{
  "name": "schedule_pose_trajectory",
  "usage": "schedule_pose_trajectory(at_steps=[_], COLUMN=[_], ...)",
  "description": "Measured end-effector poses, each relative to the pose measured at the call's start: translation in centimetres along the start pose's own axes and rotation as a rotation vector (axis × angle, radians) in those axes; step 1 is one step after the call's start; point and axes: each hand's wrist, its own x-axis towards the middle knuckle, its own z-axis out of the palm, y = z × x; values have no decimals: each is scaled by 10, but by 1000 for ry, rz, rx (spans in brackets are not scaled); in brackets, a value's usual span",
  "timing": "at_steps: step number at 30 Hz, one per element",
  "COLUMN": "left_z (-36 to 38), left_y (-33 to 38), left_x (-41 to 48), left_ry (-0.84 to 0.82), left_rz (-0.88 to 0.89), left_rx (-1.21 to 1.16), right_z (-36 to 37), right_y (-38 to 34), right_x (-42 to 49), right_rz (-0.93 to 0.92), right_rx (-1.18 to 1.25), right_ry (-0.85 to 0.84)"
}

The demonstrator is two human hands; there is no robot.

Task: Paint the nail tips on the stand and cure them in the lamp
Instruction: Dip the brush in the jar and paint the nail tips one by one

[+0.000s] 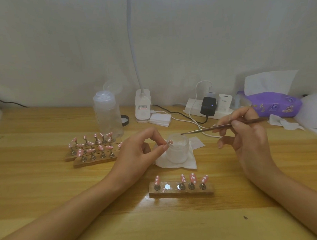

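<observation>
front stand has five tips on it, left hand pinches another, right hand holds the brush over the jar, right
Not quite. The head view shows the front stand carrying four tips, not five; its second slot from the left is bare. The left hand does pinch another tip, and the right hand holds the brush over the jar.

Head camera, forward and down

It looks from above the near edge of the tabletop (49,204) across to its far edge and the wall, close over the work.
</observation>
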Motion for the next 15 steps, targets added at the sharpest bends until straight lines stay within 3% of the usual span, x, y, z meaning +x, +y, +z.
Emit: schedule_pose_trajectory(at_steps=[8, 15], left_z=[0, -1], left_y=[0, 4], left_x=[0, 0], left_ry=[0, 66], left_rz=[8, 31], left_rx=[18, -92], right_z=[-10, -14], right_y=[-3, 4], right_x=[2, 6], right_rz=[-96, 73], right_rx=[-85, 104], right_ry=[-19, 108])
